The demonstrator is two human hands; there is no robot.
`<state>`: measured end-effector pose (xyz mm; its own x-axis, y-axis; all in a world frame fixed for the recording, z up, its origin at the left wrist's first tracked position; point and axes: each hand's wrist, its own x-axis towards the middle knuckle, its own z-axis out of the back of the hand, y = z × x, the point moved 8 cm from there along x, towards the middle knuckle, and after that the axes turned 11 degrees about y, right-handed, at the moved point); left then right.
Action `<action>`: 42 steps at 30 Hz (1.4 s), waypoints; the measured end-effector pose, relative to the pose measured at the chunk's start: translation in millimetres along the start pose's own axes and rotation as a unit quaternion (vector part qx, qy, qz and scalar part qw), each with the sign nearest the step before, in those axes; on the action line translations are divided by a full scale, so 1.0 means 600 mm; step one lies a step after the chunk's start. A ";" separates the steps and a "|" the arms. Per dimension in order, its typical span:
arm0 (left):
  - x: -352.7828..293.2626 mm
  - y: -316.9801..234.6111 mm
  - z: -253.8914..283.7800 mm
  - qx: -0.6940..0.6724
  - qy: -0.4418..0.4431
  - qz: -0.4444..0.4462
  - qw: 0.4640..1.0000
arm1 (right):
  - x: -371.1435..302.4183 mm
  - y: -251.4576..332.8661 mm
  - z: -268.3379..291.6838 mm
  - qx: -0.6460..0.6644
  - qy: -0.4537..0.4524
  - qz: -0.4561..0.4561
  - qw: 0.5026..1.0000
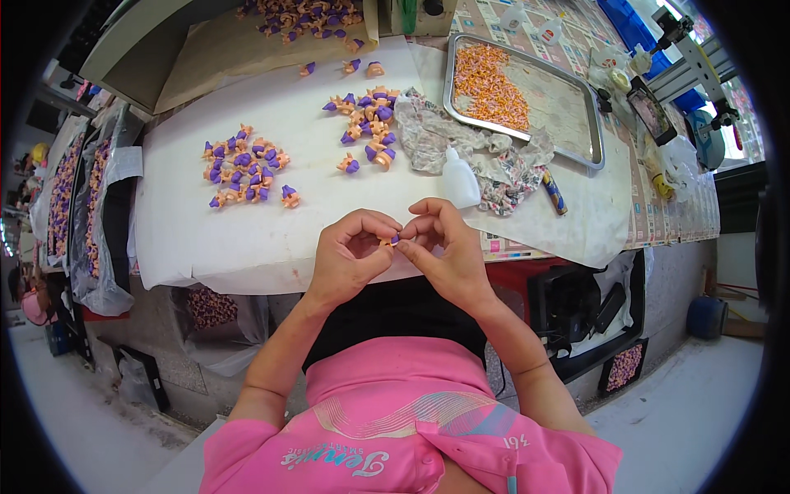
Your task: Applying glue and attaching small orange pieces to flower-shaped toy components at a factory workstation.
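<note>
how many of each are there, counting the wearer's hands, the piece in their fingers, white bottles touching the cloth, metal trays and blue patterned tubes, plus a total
Hands: 2 (left hand, right hand)
Purple and peach piece in the fingers, partly hidden: 1
White bottle: 1
Metal tray: 1
Blue patterned tube: 1
Total: 6

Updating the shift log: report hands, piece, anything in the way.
Left hand, right hand: both pinching small purple-and-peach piece. Piece partly hidden. White bottle close beyond right hand, clear of piece.
</note>
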<state>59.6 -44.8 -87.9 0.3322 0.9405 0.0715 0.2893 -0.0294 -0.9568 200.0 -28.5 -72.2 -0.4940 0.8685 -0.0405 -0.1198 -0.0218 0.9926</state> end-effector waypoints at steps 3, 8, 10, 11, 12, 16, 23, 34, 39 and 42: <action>-0.001 -0.004 -0.004 0.017 -0.010 -0.001 1.000 | -0.004 0.000 0.001 -0.009 -0.008 -0.002 1.000; 0.006 -0.015 -0.015 0.010 -0.010 -0.019 1.000 | -0.010 0.016 0.012 0.008 -0.011 0.040 0.999; 0.010 -0.022 -0.012 0.053 -0.028 -0.010 0.998 | -0.016 0.026 0.024 -0.003 -0.024 0.047 0.999; 0.011 -0.025 -0.006 0.095 -0.046 -0.001 0.994 | -0.019 0.029 0.032 -0.015 -0.037 0.052 0.998; 0.014 -0.032 -0.002 0.097 -0.045 -0.001 0.994 | -0.019 0.028 0.039 -0.014 -0.038 0.053 0.998; 0.024 -0.081 0.030 0.353 -0.077 -0.044 0.931 | -0.027 0.054 0.107 -0.188 -0.173 0.116 0.960; 0.041 -0.151 0.083 0.618 -0.164 -0.128 0.758 | 0.006 0.067 0.181 -0.343 -0.231 0.114 0.903; 0.079 -0.153 0.036 0.632 -0.164 -0.156 0.742 | 0.037 0.064 0.159 -0.410 -0.176 -0.009 0.895; 0.084 -0.129 0.026 0.630 -0.126 -0.103 0.760 | 0.002 0.086 0.152 -0.339 -0.224 0.041 0.913; 0.073 -0.122 0.028 0.566 -0.128 -0.100 0.808 | -0.018 0.094 0.138 -0.290 -0.192 0.062 0.935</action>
<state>38.0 3.9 -19.4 0.1424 0.9315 0.3348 -0.7406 0.3247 -0.5883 269.8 2.0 -6.3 -0.2021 0.9529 0.2261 -0.5843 -0.3026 0.7530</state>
